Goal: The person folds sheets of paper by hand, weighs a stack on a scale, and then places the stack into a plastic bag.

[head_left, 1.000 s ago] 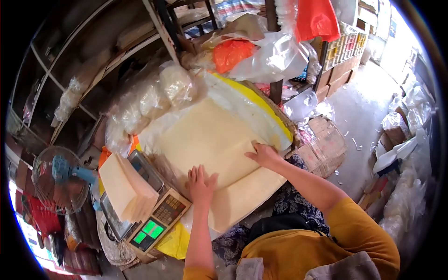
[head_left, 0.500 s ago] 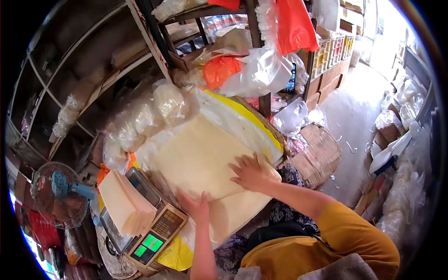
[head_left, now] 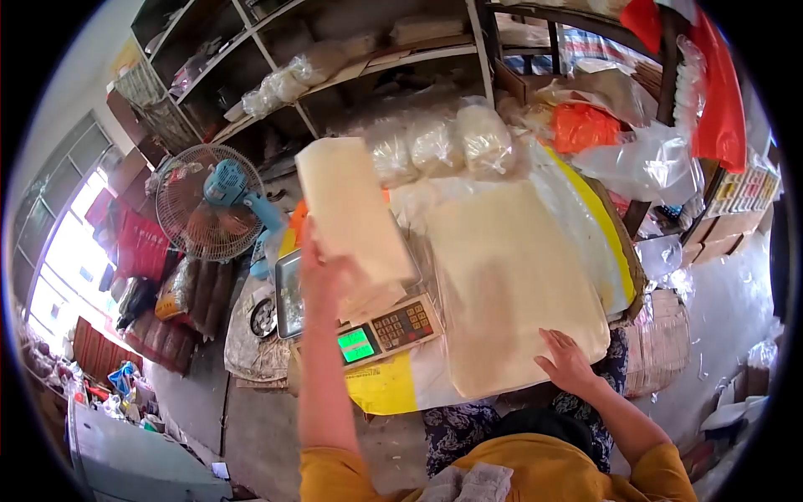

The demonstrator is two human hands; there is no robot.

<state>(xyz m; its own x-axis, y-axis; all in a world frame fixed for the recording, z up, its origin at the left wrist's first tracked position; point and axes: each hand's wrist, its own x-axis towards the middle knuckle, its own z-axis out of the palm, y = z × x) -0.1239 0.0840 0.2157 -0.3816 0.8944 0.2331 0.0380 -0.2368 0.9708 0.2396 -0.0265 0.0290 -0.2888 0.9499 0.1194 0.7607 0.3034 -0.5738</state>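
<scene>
My left hand (head_left: 324, 272), a little blurred, grips the near left side of a stack of cream sheets (head_left: 355, 205). The stack stands tilted over the metal pan (head_left: 290, 293) of a digital scale; whether it still touches the pan I cannot tell. Green digits glow on the scale's display (head_left: 355, 345), beside its keypad (head_left: 403, 325). To the right lies a wide, flat cream sheet or pile of sheets (head_left: 519, 284). On its lower right corner rests my right hand (head_left: 567, 361), fingers stretched out, holding nothing.
Clear plastic bundles (head_left: 435, 144) line the back of the work surface below a shelf unit (head_left: 393, 58). A blue fan (head_left: 224, 188) stands left of the scale. Yellow-edged plastic sheeting (head_left: 594, 226) lies under the sheets. Red bags (head_left: 715, 100) hang at the right.
The view has swung left. My left hand has gone from the large sheet to the smaller stack at the scale and taken hold of it. My right hand has slid toward the near edge.
</scene>
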